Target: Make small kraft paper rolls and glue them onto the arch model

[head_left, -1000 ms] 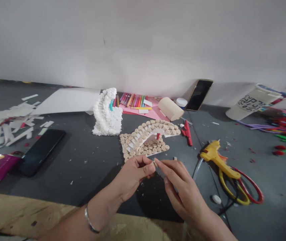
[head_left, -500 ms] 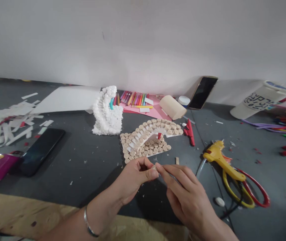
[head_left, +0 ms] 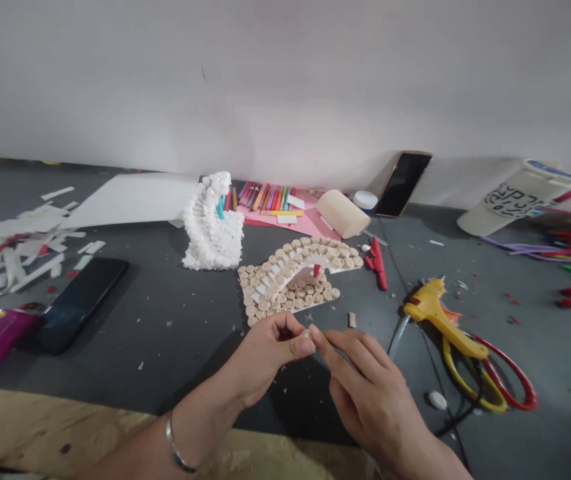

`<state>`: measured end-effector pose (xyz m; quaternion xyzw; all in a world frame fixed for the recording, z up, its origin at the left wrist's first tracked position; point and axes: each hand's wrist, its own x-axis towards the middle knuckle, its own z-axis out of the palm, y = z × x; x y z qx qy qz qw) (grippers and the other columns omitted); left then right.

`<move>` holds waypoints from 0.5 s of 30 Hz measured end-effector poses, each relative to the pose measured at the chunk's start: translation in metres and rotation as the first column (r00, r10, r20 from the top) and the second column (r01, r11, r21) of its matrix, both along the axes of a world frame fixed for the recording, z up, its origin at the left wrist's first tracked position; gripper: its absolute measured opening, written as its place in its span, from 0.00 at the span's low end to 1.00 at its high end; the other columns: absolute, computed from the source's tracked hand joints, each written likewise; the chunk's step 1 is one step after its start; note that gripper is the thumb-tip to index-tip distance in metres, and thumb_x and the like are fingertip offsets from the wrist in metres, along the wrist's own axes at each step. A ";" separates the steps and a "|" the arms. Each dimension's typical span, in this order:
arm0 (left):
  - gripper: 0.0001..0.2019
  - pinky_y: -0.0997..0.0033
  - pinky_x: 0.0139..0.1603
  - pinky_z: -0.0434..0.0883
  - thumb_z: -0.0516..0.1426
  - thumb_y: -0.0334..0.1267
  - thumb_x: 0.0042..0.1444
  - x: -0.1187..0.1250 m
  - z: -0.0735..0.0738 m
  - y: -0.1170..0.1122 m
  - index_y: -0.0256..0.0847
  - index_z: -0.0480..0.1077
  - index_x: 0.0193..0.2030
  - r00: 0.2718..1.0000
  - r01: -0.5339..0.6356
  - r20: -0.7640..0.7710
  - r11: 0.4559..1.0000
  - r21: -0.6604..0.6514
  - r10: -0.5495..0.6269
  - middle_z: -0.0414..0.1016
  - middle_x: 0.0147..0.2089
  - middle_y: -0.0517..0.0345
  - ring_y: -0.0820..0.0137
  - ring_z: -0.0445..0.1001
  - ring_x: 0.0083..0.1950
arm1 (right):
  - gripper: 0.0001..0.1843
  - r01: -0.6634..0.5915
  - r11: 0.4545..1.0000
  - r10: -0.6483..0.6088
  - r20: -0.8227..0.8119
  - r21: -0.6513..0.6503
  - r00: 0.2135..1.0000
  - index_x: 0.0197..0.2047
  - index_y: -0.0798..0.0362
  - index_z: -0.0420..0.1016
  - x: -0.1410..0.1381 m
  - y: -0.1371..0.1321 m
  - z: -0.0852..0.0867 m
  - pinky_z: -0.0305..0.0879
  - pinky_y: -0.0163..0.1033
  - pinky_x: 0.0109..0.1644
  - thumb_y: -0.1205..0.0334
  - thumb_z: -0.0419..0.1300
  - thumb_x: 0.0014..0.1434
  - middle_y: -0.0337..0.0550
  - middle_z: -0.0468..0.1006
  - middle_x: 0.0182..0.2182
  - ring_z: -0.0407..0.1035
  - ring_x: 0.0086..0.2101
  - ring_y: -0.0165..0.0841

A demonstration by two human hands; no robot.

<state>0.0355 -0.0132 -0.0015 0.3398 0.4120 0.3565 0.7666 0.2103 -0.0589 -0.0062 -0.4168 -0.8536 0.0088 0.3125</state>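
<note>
Tiny beige roll [head_left: 307, 334] is pinched in the left hand [head_left: 265, 353] and touched by the right hand [head_left: 370, 377], can't be told if gripped there; coil-covered arch [head_left: 333, 253] is parked just beyond the grip, glue gun [head_left: 429, 303] off right.

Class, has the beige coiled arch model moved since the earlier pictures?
No: the beige coiled arch model keeps its place relative to the white bumpy sculpture.

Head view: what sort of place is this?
Probably a craft workspace: a yellow glue gun, a row of coloured pens or crayons and an arched model dotted with beige coils all point that way. Whether it's a home, classroom or studio, I can't tell.
</note>
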 end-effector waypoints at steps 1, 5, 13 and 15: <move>0.25 0.73 0.33 0.56 0.73 0.52 0.33 0.000 0.000 0.000 0.38 0.65 0.24 1.000 -0.001 -0.002 1.000 0.005 0.001 0.64 0.23 0.67 0.78 0.57 0.27 | 0.34 0.001 1.000 -0.001 -0.001 -0.004 1.000 0.66 0.57 0.61 0.000 0.000 0.000 0.71 0.45 0.44 0.79 0.49 0.57 0.49 0.77 0.46 0.69 0.43 0.40; 0.25 0.73 0.32 0.56 0.73 0.51 0.34 0.000 -0.003 -0.001 0.38 0.65 0.24 1.000 -0.004 -0.002 1.000 0.012 0.004 0.64 0.23 0.67 0.78 0.57 0.27 | 0.30 -0.002 1.000 0.002 -0.003 -0.015 1.000 0.63 0.59 0.65 0.000 0.001 0.000 0.71 0.46 0.44 0.79 0.49 0.57 0.50 0.78 0.46 0.69 0.43 0.40; 0.23 0.73 0.32 0.56 0.73 0.49 0.37 0.000 -0.009 -0.001 0.38 0.66 0.26 1.000 0.000 0.013 1.000 0.011 0.000 0.66 0.25 0.65 0.78 0.58 0.28 | 0.28 0.006 1.000 -0.006 0.005 -0.011 1.000 0.60 0.60 0.67 -0.001 0.001 0.001 0.73 0.46 0.43 0.79 0.49 0.57 0.50 0.79 0.45 0.71 0.41 0.40; 0.22 0.73 0.31 0.56 0.72 0.48 0.37 0.000 -0.009 -0.001 0.38 0.66 0.26 1.000 -0.003 0.013 1.000 0.014 0.003 0.66 0.24 0.66 0.78 0.58 0.27 | 0.29 0.007 1.000 -0.007 0.007 -0.008 1.000 0.61 0.59 0.66 -0.001 0.001 0.001 0.73 0.46 0.42 0.79 0.49 0.57 0.50 0.79 0.45 0.71 0.41 0.40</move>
